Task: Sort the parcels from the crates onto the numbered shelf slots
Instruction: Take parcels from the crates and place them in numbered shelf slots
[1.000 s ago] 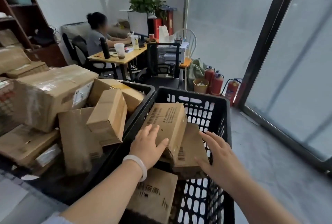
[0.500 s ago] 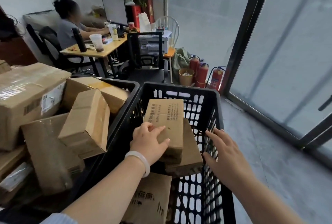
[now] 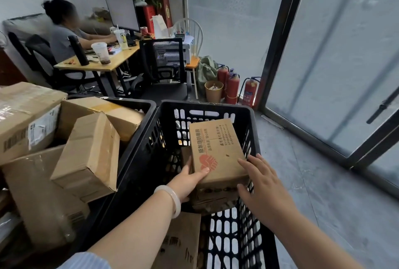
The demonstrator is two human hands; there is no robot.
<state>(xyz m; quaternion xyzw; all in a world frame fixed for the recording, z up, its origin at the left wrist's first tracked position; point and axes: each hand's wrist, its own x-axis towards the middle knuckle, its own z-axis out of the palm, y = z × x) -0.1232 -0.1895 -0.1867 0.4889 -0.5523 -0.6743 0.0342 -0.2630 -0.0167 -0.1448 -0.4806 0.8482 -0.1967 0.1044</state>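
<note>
A brown cardboard parcel (image 3: 218,150) with a red logo and printed text is lifted inside the black slatted crate (image 3: 207,106). My left hand (image 3: 187,179) grips its near left corner, thumb on top and fingers underneath. My right hand (image 3: 262,186) rests with fingers spread against the parcel's near right edge. Another parcel (image 3: 212,200) lies beneath it, and a flat one (image 3: 179,240) leans at the crate's near end. No numbered shelf slots are in view.
A second black crate (image 3: 138,103) on the left is heaped with cardboard boxes (image 3: 88,156). Behind, a person (image 3: 62,33) sits at a desk (image 3: 101,65) with a monitor. Fire extinguishers (image 3: 233,87) stand by a glass sliding door (image 3: 336,70). Grey floor (image 3: 323,204) lies to the right.
The parcel has been turned so its red-logo face is up and raised toward the crate's right side. My left hand shifted under its corner; my right hand came in to touch it.
</note>
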